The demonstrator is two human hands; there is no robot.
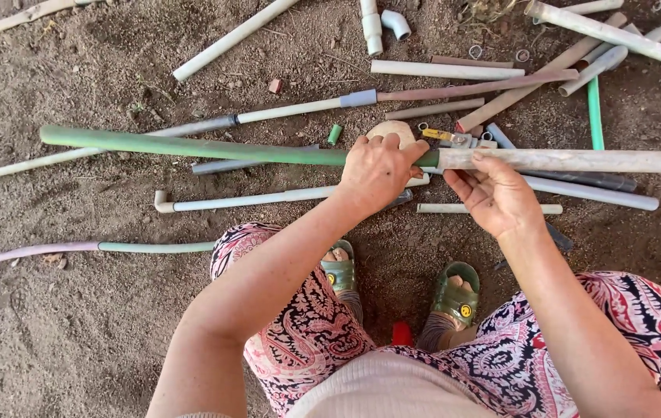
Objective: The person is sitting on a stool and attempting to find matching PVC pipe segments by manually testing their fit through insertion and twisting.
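On bare dirt ground (75, 325), head view: a person squats w/ 2 hands out front, working at a long pipe held crosswise above the ground.

Left hand (377, 172) is wrapped over the green pipe (191, 146), fingers curled tight round it right at its end, where it meets the grey pipe (578, 160). The 2 pipes lie end to end in 1 straight line, green running off to the left, grey off past the right edge of the frame. The joint itself is partly hidden by the left hand's fingers, so can't tell if 1 pipe sits inside the other.

Right hand (494, 193) is under the grey pipe just beside the joint, palm up, fingers loosely apart, thumb tip touching the pipe's underside; not clamped on it.

Behind the hands on the ground: a small yellow-handled tool (440, 135) w/ metal bits next to it, a short green fitting (334, 134), a brick-red chip (274, 85), a white elbow fitting (396, 23). Many loose pipes, white, grey, pinkish & green, lie scattered about, incl. a thin green pipe (594, 116) standing roughly vertical in frame at upper right.

Below the hands: green sandals (456, 294) on both feet, patterned red & white trousers (307, 333), a small red thing (401, 334) between the feet.
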